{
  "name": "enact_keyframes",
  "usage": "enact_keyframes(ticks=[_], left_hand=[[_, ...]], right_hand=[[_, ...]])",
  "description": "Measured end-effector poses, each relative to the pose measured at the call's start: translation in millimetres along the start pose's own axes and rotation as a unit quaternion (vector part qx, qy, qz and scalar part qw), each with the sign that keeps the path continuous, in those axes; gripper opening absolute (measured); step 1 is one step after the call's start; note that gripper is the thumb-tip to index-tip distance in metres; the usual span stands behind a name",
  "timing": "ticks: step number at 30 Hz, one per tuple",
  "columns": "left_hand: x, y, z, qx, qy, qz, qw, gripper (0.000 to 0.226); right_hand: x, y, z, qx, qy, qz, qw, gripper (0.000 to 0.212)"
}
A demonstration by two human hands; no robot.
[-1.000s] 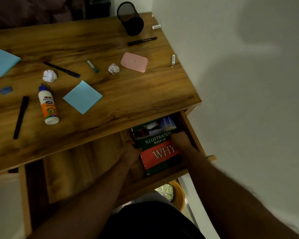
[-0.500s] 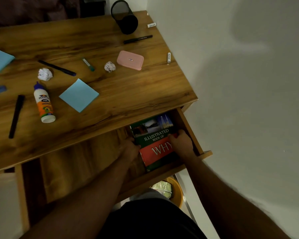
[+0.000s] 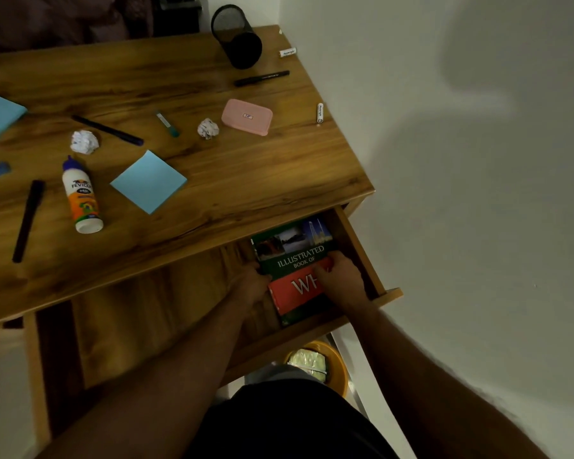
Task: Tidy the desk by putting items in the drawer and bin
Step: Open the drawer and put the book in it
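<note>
A green and red book (image 3: 290, 263) lies in the right end of the open wooden drawer (image 3: 362, 253) under the desk (image 3: 246, 180). My left hand (image 3: 249, 286) holds the book's left edge. My right hand (image 3: 340, 278) rests on its cover and right side, fingers curled over it. On the desk lie two crumpled paper balls (image 3: 84, 142) (image 3: 208, 128), a glue bottle (image 3: 81, 197), blue sticky notes (image 3: 149, 181), a pink case (image 3: 247, 116) and several pens.
A black mesh pen holder (image 3: 237, 36) lies tipped at the desk's back. A yellow bin (image 3: 340, 366) sits on the floor below the drawer. A white wall (image 3: 478, 193) runs along the desk's right side. Two small white tubes (image 3: 319, 112) (image 3: 287, 52) lie near the right edge.
My right hand has slid from the book's right edge onto its cover, hiding part of the title. The book has settled a little deeper in the drawer. The left hand stays at the left edge.
</note>
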State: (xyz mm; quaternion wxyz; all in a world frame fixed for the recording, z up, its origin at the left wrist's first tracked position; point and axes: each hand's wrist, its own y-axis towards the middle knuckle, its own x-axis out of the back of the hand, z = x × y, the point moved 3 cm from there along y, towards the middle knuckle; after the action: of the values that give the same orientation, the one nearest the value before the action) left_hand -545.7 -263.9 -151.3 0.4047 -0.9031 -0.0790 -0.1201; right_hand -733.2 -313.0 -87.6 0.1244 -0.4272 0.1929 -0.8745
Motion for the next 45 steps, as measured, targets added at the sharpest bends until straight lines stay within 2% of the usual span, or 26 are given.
enact_keyframes(ticks=[5, 10, 13, 15, 19, 21, 26, 31, 34, 36, 39, 45], left_hand=[[4, -29, -14, -0.025, -0.013, 0.037, 0.999, 0.033], [36, -73, 3, 0.025, -0.168, 0.059, 0.984, 0.037], [72, -106, 25, 0.049, -0.223, 0.049, 0.972, 0.015], [93, -128, 43, 0.070, -0.249, 0.039, 0.965, 0.012], [123, -167, 85, 0.102, -0.313, 0.020, 0.944, 0.029], [131, -184, 102, 0.113, -0.335, 0.019, 0.935, 0.028], [123, -211, 128, 0.154, -0.317, 0.095, 0.931, 0.028], [109, -217, 147, 0.182, -0.266, 0.168, 0.932, 0.049], [107, -216, 152, 0.176, -0.220, 0.180, 0.943, 0.063], [106, -217, 149, 0.156, -0.200, 0.174, 0.951, 0.067], [107, -220, 145, 0.127, -0.194, 0.160, 0.960, 0.065], [116, -209, 141, 0.101, -0.207, 0.134, 0.964, 0.063]], right_hand=[[-6, -13, 11, 0.039, -0.003, 0.011, 0.999, 0.040], [-22, -46, 24, 0.090, 0.034, 0.024, 0.995, 0.035], [-36, -69, 29, 0.097, 0.068, 0.010, 0.993, 0.029], [-45, -86, 32, 0.094, 0.118, 0.019, 0.988, 0.022], [-63, -120, 38, 0.057, 0.205, 0.037, 0.976, 0.012], [-72, -135, 40, 0.029, 0.249, 0.041, 0.967, 0.008], [-90, -165, 33, -0.074, 0.324, 0.038, 0.942, 0.018], [-106, -187, 12, -0.186, 0.389, -0.006, 0.902, 0.022], [-118, -191, 6, -0.242, 0.440, 0.010, 0.865, 0.064], [-122, -189, 11, -0.235, 0.471, 0.018, 0.850, 0.075], [-122, -185, 32, -0.213, 0.524, 0.049, 0.823, 0.075], [-117, -176, 50, -0.190, 0.526, 0.070, 0.826, 0.066]])
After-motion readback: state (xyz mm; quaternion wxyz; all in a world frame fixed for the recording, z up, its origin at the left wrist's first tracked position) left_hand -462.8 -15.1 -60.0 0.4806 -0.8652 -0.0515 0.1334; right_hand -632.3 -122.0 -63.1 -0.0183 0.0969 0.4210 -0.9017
